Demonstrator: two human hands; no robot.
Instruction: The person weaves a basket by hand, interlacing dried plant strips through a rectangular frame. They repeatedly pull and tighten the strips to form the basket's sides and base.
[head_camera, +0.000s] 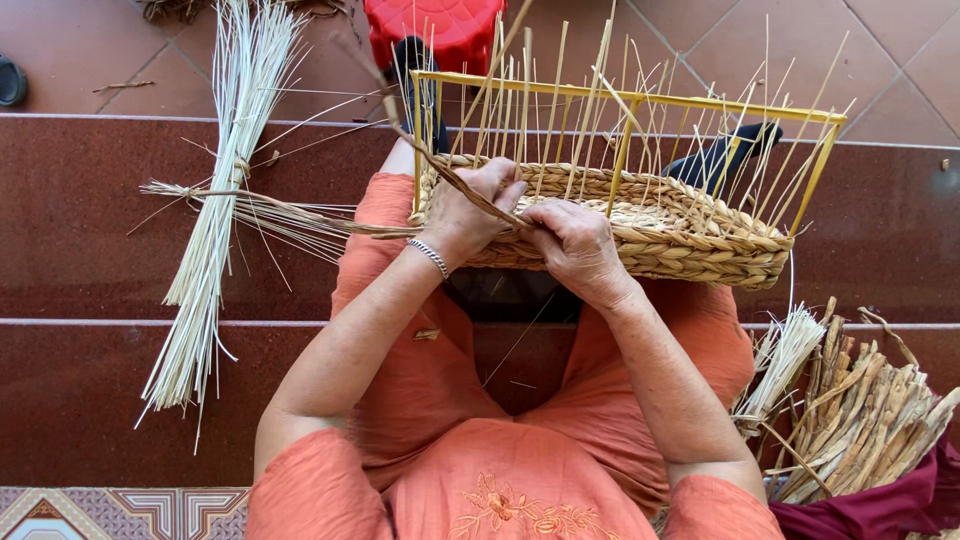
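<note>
A half-woven straw basket (690, 235) rests on my lap, built around a yellow wire frame (640, 98) with many thin upright stakes. My left hand (470, 205) grips a brown twisted weaving strand (440, 170) at the basket's near left rim. My right hand (575, 245) pinches the same strand against the woven rim just beside it. A silver bracelet sits on my left wrist. Both hands touch the basket's near wall.
A long bundle of pale reeds (215, 200) lies on the brown steps to the left. Dried brown fibre bundles (870, 410) pile at the right on dark red cloth. A red plastic stool (435, 30) stands beyond the basket. A patterned mat (120, 512) lies at bottom left.
</note>
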